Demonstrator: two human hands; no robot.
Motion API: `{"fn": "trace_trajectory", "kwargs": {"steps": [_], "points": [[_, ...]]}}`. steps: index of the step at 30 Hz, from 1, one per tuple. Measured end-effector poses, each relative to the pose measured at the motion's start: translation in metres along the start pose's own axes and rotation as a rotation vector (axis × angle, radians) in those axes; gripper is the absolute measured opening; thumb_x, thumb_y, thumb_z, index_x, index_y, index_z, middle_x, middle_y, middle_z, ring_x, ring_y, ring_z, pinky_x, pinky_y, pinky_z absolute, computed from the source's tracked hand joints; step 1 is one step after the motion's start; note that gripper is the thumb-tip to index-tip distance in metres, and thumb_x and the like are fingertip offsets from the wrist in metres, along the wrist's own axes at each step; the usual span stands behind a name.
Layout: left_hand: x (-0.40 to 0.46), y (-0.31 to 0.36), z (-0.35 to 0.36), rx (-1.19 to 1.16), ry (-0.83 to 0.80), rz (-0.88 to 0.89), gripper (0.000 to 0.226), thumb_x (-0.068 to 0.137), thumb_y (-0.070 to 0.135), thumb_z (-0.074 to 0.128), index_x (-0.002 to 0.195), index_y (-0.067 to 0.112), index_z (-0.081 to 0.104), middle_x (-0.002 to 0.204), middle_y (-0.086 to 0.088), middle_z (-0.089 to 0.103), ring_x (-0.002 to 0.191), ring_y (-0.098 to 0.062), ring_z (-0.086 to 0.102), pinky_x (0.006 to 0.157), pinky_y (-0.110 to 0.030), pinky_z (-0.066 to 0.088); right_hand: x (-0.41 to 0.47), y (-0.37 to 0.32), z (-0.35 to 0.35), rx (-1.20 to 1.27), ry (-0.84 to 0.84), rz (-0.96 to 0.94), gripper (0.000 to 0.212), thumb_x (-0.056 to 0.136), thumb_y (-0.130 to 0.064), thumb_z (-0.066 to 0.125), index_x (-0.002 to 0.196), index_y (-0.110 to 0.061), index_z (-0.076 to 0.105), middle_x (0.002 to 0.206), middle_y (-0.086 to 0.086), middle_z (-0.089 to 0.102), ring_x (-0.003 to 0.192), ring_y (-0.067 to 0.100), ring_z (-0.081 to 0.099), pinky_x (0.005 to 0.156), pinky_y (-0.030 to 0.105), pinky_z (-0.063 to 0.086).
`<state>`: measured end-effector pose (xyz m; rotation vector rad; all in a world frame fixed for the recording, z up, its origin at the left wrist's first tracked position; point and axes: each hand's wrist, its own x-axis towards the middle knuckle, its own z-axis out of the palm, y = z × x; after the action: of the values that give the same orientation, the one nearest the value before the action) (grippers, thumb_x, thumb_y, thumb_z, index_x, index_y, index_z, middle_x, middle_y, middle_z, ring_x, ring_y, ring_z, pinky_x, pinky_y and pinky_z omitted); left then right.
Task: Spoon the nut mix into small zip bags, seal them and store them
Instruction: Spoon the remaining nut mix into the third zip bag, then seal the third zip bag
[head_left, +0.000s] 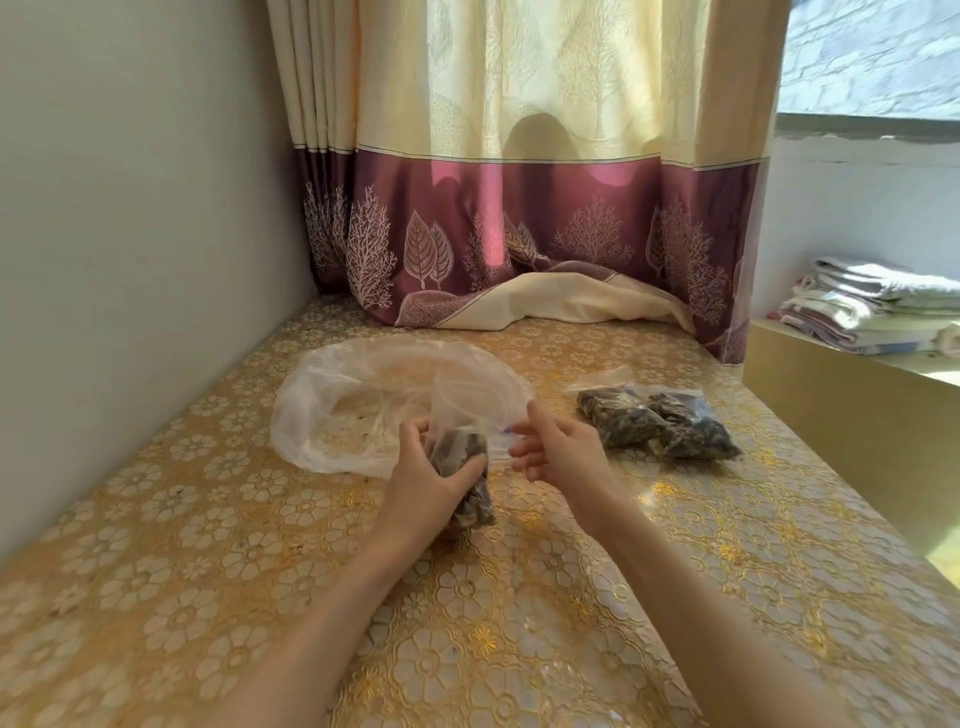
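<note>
My left hand (426, 480) grips a small clear zip bag (470, 480) filled with dark nut mix, held just above the table's middle. The bag's empty top part stretches up and to the right. My right hand (558, 449) is at that top edge, thumb and fingers extended around the zip strip; whether it pinches the strip is unclear. Two filled small bags (657, 428) of the same dark mix lie side by side on the table to the right. A large, nearly empty clear plastic bag (353, 410) lies crumpled behind my left hand.
The table carries a gold floral cloth (208, 545). A wall runs along its left side. A cream and maroon curtain (519, 234) hangs at the far end, its hem resting on the table. Folded towels (872, 304) sit on a ledge at right.
</note>
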<state>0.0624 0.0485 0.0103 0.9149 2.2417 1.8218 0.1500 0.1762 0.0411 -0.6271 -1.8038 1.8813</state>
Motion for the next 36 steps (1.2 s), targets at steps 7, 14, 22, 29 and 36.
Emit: {"fn": "trace_trajectory", "kwargs": {"steps": [7, 14, 22, 29, 36], "points": [[-0.003, 0.004, 0.006, 0.048, -0.184, 0.043, 0.086, 0.052, 0.06, 0.073, 0.118, 0.033, 0.023, 0.11, 0.017, 0.052, 0.099, 0.007, 0.056, 0.082, -0.012, 0.045, -0.023, -0.003, 0.0, -0.237, -0.066, -0.395, 0.009, 0.088, -0.027, 0.063, 0.082, -0.023, 0.069, 0.062, -0.015, 0.064, 0.057, -0.002, 0.055, 0.057, 0.016, 0.043], [-0.001, 0.012, -0.019, 0.053, -0.491, -0.028, 0.086, 0.056, 0.047, 0.083, 0.13, 0.043, 0.038, 0.121, 0.017, 0.054, 0.098, 0.007, 0.055, 0.078, -0.009, 0.043, -0.02, -0.009, -0.015, 0.103, 0.033, -0.31, 0.012, 0.086, -0.012, 0.064, 0.085, -0.01, 0.075, 0.066, -0.001, 0.064, 0.063, 0.013, 0.05, 0.052, 0.02, 0.039], [-0.01, 0.02, -0.016, -0.074, -0.364, 0.054, 0.054, 0.057, 0.045, 0.082, 0.105, 0.043, 0.057, 0.098, 0.016, 0.066, 0.09, -0.001, 0.064, 0.072, -0.019, 0.053, -0.026, -0.014, -0.018, -0.03, 0.041, -0.653, 0.018, 0.081, -0.034, 0.06, 0.094, -0.026, 0.07, 0.081, -0.011, 0.069, 0.064, -0.002, 0.057, 0.055, 0.01, 0.043], [-0.011, 0.018, -0.02, -0.019, -0.389, 0.047, 0.031, 0.073, 0.019, 0.077, 0.101, 0.026, 0.068, 0.094, 0.012, 0.072, 0.088, -0.001, 0.066, 0.078, -0.016, 0.052, -0.025, 0.001, -0.024, -0.227, -0.205, -0.154, 0.033, 0.083, -0.022, 0.07, 0.114, -0.015, 0.062, 0.096, 0.001, 0.07, 0.063, 0.001, 0.057, 0.056, 0.019, 0.045], [-0.014, 0.024, -0.019, -0.245, -0.338, 0.044, 0.044, 0.067, 0.031, 0.074, 0.108, 0.018, 0.064, 0.101, 0.001, 0.072, 0.096, -0.011, 0.067, 0.076, -0.022, 0.054, -0.032, -0.004, -0.016, -0.043, -0.083, -0.441, 0.009, 0.081, -0.018, 0.071, 0.086, -0.025, 0.071, 0.078, -0.012, 0.068, 0.076, 0.006, 0.063, 0.072, 0.02, 0.049]]}}
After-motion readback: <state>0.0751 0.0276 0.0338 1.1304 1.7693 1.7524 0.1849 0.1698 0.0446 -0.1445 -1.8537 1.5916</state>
